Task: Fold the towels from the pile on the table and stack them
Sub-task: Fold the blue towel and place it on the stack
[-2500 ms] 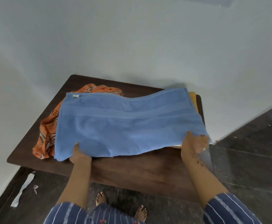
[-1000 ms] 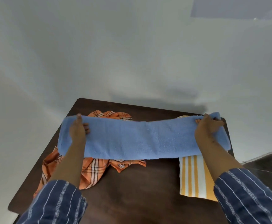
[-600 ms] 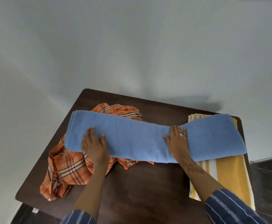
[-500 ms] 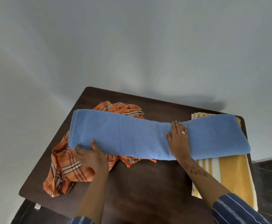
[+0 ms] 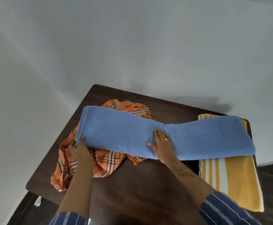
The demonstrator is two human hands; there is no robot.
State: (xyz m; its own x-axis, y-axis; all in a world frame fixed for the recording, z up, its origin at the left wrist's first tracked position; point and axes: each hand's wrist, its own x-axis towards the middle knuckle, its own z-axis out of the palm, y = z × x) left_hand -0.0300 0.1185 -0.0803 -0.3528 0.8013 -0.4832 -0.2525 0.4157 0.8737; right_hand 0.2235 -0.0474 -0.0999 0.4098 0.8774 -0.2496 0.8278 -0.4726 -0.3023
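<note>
Blue towel (image 5: 157,135), folded into a long band, lies across the far half of the dark wooden table (image 5: 140,184), running from about 9 o'clock to 3 o'clock. Its left end lies on a crumpled orange plaid cloth (image 5: 103,161), and its right end overlaps the far part of a folded yellow-and-white striped towel (image 5: 229,179). The band dips slightly at its middle, where its far edge shows a small crease. The striped towel reaches the table's right edge at 3 o'clock and runs down toward 5 o'clock. The plaid cloth spreads toward the left edge at 8 o'clock. Between the two, the near middle of the table, at 6 o'clock, is bare wood. At 12 o'clock the table's far edge meets a pale wall (image 5: 132,46), with a strip of bare wood behind the towel.

Left hand (image 5: 78,147) reaches to the band's near left corner and pinches the corner between thumb and fingers. Right hand (image 5: 162,146) lies flat and spread on the middle of the band, palm down, pressing on it, fingers pointing to 12 o'clock. Striped blue sleeves (image 5: 226,210) show at both forearms.
</note>
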